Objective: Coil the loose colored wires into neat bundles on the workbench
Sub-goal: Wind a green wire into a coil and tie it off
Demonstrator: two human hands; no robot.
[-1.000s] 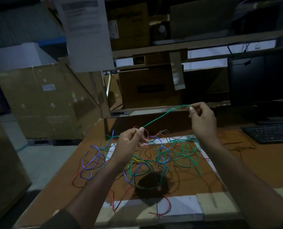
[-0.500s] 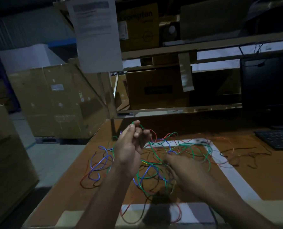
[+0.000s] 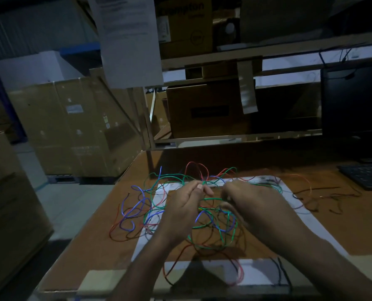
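The job looks barely started. The thin coloured wires [image 3: 180, 216] lie in one messy tangle in the middle of the brown tabletop [image 3: 98, 242], and I see no neat bundle anywhere. The left hand [image 3: 186, 205] pinches a green wire [image 3: 211, 199] in its grip. The right hand [image 3: 249, 203] is low over the pile, fingers curled, but I cannot tell what it holds (too dark). Count: two hands, one tangle, too many wires to count, one black keyboard [image 3: 367, 175] far right.
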